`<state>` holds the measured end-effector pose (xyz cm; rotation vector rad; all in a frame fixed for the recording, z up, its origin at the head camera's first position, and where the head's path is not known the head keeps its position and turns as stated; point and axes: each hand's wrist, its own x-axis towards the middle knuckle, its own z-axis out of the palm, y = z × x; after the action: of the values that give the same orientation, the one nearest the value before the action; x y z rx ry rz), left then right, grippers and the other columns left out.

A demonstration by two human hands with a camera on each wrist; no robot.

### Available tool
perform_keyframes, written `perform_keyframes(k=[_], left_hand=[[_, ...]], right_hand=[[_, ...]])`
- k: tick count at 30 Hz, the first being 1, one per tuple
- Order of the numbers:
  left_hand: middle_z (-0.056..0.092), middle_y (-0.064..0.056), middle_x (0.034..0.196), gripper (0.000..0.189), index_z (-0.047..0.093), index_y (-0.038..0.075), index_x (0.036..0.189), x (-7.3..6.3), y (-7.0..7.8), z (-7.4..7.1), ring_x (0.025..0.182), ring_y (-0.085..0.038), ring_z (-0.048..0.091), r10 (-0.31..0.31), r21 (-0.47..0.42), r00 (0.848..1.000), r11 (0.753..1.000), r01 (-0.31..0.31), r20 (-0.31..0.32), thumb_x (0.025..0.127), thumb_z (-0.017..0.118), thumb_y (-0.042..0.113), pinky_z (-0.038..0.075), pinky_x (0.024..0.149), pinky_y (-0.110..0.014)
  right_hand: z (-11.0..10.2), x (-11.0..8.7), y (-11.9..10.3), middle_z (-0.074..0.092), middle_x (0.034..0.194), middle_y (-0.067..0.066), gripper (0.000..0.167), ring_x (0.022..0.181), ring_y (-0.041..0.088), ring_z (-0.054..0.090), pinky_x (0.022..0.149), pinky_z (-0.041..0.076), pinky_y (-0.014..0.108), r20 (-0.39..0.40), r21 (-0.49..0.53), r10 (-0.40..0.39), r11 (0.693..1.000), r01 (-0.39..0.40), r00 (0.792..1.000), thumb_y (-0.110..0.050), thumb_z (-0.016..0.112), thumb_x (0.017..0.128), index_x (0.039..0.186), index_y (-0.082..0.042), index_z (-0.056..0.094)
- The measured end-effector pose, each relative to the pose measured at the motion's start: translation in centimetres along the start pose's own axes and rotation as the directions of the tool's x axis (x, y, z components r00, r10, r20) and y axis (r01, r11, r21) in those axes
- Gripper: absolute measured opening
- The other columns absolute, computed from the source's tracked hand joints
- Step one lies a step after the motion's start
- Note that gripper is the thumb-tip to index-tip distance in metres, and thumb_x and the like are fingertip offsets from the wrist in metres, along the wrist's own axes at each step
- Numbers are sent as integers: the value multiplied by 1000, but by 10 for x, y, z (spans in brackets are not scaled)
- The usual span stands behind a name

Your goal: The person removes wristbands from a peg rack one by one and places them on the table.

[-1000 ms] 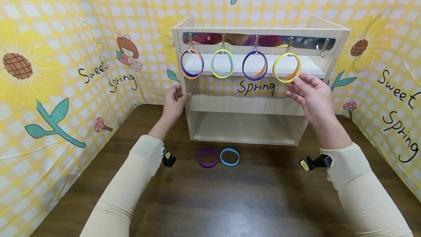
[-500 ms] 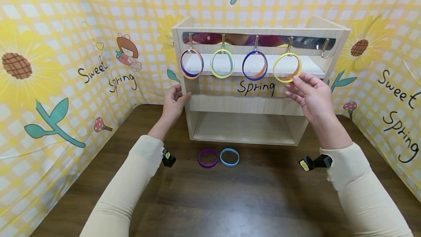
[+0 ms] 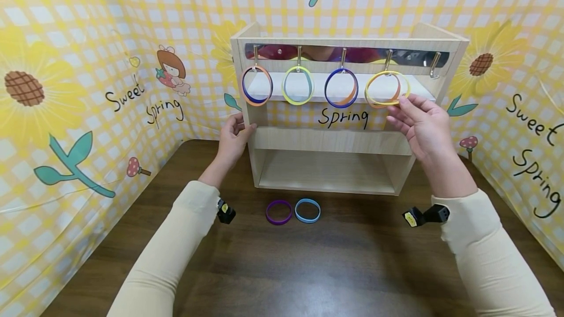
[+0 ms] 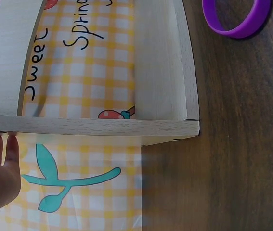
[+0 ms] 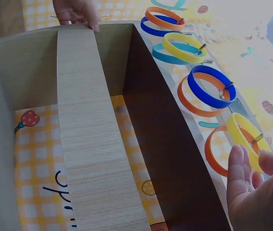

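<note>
My right hand [image 3: 425, 124] pinches the lower right edge of a yellow silicone wristband [image 5: 234, 129]. This band hangs on the fourth hook from the left, in front of an orange wristband [image 5: 210, 153] on the same hook. In the head view the yellow band is pulled rightward, off line with the orange one. My left hand [image 3: 232, 134] grips the left side panel of a wooden shelf rack [image 3: 332, 140], thumb at the front edge and fingers on the outer face. A metal hook strip [image 3: 365, 54] runs along the rack's upper front.
Pairs of wristbands hang from the other three left hooks, among them a dark blue band [image 3: 326, 89] and a yellow-green band [image 3: 284, 87]. The rightmost hook [image 3: 434, 65] is bare. On the dark table lie a purple wristband [image 3: 267, 215] and a light blue wristband [image 3: 297, 213].
My right hand has moved slightly right, drawing the yellow wristband's lower edge rightward and up, away from the orange band. The left hand stays put.
</note>
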<state>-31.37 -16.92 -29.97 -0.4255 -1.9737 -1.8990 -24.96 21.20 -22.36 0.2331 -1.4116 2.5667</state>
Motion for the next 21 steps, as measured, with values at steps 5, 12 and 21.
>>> perform_keyframes(k=[5,12,21], left_hand=[[56,-9,112,42,47,-12,130,0,0,0,99,-13,55,-1,-4,1000,1000,1,-1,92,61,-2,46,84,-25],[55,-9,113,42,47,-10,130,1,0,0,100,-14,54,-18,-7,1000,1000,18,4,92,61,-1,46,84,-26],[55,-9,114,42,47,-11,131,1,0,-1,103,-17,54,-14,-7,1000,1000,15,7,92,60,-1,45,86,-26]], right_hand=[[1,-2,-2,65,90,12,22,76,20,69,68,57,30,-3,35,-3,999,3,1000,-5,69,87,104,3,57],[4,-5,-4,66,86,15,24,74,23,69,67,57,31,1,106,-19,994,19,1000,-3,72,84,101,4,57],[7,-21,-3,64,93,13,23,78,21,67,71,57,32,71,46,11,999,-14,997,-5,68,89,107,5,57]])
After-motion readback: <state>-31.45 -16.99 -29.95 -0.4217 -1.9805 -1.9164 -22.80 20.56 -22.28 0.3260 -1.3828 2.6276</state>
